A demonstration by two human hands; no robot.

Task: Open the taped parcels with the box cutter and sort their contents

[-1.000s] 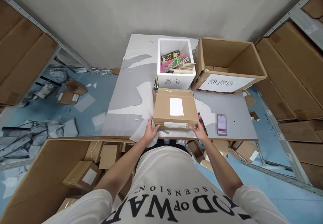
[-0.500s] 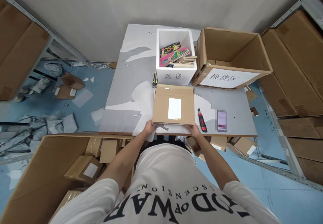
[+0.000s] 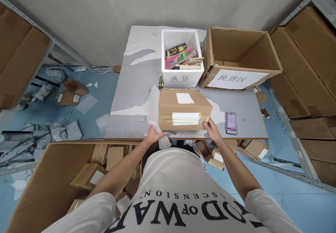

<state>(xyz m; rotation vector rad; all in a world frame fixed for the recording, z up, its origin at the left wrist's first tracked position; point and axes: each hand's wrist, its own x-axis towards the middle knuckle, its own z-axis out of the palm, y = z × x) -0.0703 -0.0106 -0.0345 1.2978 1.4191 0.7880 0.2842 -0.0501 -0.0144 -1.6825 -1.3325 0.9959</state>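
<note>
A taped cardboard box (image 3: 168, 103) with white labels on its top and front side sits near the table's front edge, turned slightly. My right hand (image 3: 212, 129) grips its lower right front corner. At the lower left corner, my left hand (image 3: 154, 135) is closed on a crumpled white sheet (image 3: 153, 105), thumb pointing toward the box. Part of this sheet hangs over the table edge. The red-and-black utility knife is mostly or wholly hidden by the box and my right hand. A phone (image 3: 231, 122) with a blurred screen lies to the right.
Behind the box stand a white foam bin (image 3: 181, 79) holding several books and a large open carton (image 3: 241, 79) with a written sign. A yellow-black cutter (image 3: 161, 81) lies by the bin. Below left, a big carton (image 3: 31, 191) holds several parcels. Shelves with cartons flank both sides.
The box has been tipped over, so its taped, labelled side now faces me. My left hand has moved from the box to the sheet; my right hand has shifted right. The sheet is bunched up.
</note>
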